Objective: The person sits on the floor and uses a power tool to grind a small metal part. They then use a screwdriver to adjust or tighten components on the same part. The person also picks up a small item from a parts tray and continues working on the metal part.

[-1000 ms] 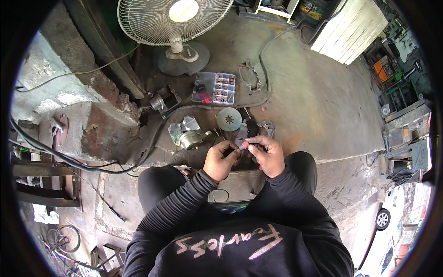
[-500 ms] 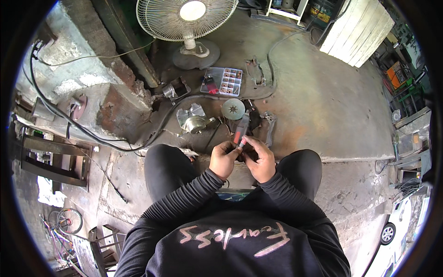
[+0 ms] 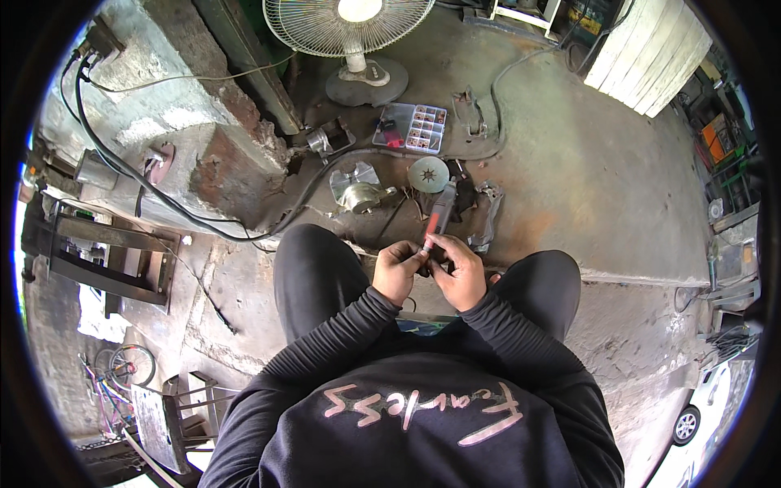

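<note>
Close together in front of my knees, both hands meet at the near end of a grey-and-red tube [image 3: 440,213], which points away from me. My left hand [image 3: 395,272] pinches that end between thumb and fingers. My right hand [image 3: 459,272] is closed around it from the other side, and the fingers hide the tip. Just beyond the tube stands a pale round dish [image 3: 429,174] with a dark star shape in its middle. To the left sits a silver metal housing [image 3: 359,196]. A crumpled clear plastic bag [image 3: 486,218] lies on the right.
A clear compartment box [image 3: 425,128] holds small copper-coloured parts, with another metal casting [image 3: 329,139] to its left. Behind them stands a floor fan [image 3: 367,81]. A thick dark hose [image 3: 305,192] snakes across the floor. A metal bracket [image 3: 469,114] lies at the far right.
The view has shifted, so the whole scene sits slightly right and higher. My hands stay together at the tube's near end, and the fingers have moved slightly.
</note>
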Motion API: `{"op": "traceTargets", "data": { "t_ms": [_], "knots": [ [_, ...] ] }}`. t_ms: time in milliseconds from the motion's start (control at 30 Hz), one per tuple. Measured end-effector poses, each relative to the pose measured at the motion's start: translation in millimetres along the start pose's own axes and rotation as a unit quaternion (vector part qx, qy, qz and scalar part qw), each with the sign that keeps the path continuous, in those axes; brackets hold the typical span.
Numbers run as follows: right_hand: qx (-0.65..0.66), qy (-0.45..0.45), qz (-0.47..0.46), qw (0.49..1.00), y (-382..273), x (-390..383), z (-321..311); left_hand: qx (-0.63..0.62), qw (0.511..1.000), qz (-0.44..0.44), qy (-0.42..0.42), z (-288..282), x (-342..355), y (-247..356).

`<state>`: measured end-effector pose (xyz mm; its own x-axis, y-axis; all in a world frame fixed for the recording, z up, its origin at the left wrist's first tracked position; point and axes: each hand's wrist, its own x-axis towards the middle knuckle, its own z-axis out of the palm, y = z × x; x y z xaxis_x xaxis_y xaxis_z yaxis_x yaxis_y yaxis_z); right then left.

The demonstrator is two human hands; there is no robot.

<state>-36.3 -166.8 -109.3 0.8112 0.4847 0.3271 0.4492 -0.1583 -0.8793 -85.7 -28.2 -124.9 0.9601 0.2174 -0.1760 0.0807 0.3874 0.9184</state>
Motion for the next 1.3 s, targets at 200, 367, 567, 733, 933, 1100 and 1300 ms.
{"op": "traceTargets", "data": {
  "t_ms": [200,367,567,733,933,1100,1300],
  "knots": [
    [-0.044,0.018,-0.056,0.997,5,-1,10,-0.015,1.0,-0.01,-0.006,-8,4,-8],
    [-0.061,0.001,-0.057,0.996,6,6,7,-0.032,0.999,-0.006,0.001,-9,9,-10],
    [0.053,0.016,0.075,0.996,12,18,-10,0.052,0.998,0.023,-0.012,-10,17,-11],
    [0.288,-0.086,0.199,0.933,19,26,-30,0.161,0.985,0.06,-0.032,-13,17,-15],
    [0.171,-0.123,0.121,0.97,20,22,-28,0.157,0.984,0.076,-0.023,-9,17,-19],
    [0.089,-0.09,0.132,0.983,31,21,-29,0.183,0.98,0.073,-0.031,-11,18,-17],
    [-0.025,-0.157,0.254,0.954,36,31,-54,0.209,0.975,0.068,-0.032,-11,20,-19]
  ]
}}
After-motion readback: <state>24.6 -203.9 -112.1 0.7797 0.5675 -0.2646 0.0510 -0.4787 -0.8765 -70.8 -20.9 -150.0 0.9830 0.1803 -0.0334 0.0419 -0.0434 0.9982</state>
